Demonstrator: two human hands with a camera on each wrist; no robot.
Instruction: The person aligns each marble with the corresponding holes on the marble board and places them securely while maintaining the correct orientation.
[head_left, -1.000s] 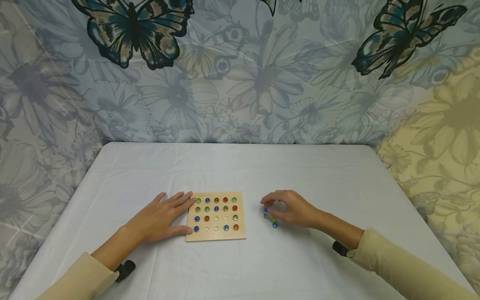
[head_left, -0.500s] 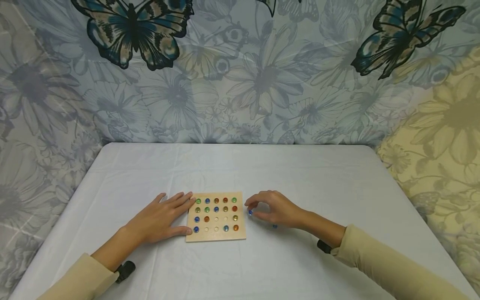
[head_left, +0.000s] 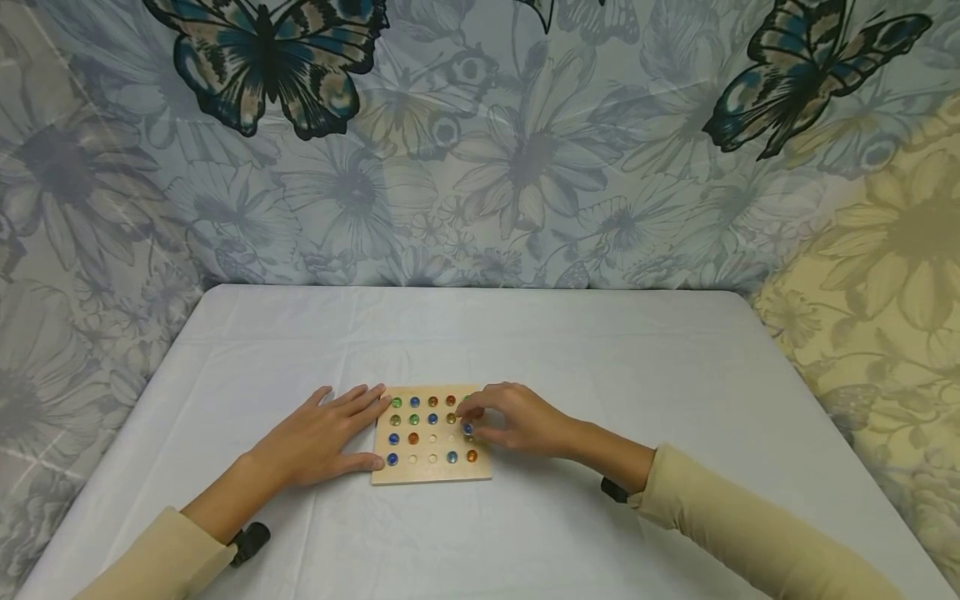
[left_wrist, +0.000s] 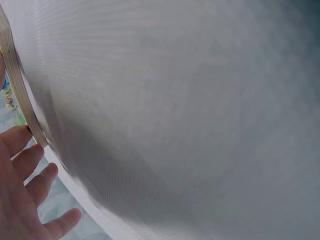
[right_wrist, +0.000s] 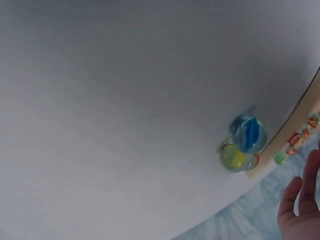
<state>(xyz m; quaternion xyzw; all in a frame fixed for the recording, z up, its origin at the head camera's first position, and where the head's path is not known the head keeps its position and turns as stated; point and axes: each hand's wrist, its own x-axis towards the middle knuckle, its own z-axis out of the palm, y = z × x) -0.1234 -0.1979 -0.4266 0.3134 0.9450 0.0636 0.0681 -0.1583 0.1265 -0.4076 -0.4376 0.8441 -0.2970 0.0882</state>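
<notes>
The left forearm (head_left: 180, 542) and right forearm (head_left: 697, 496) angle inward from either side. The left hand (head_left: 330, 433) lies palm down, its fingers (head_left: 367, 407) fanned apart and nearly straight, the thumb (head_left: 360, 462) stretched well away from them. The right hand (head_left: 521, 419) is turned inward — forefinger and thumb (head_left: 491, 435) curve toward each other in a pinch — with its wrist (head_left: 581, 435) roughly in line with the forearm.

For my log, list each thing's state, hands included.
Wooden board: flat, partly filled, four empty holes visible.
Held blue marble: unseated, over the board.
Right hand: pinching that marble.
Left hand: fingers spread, touching the board.
Loose marbles: on the white cloth, beside the board.
</notes>
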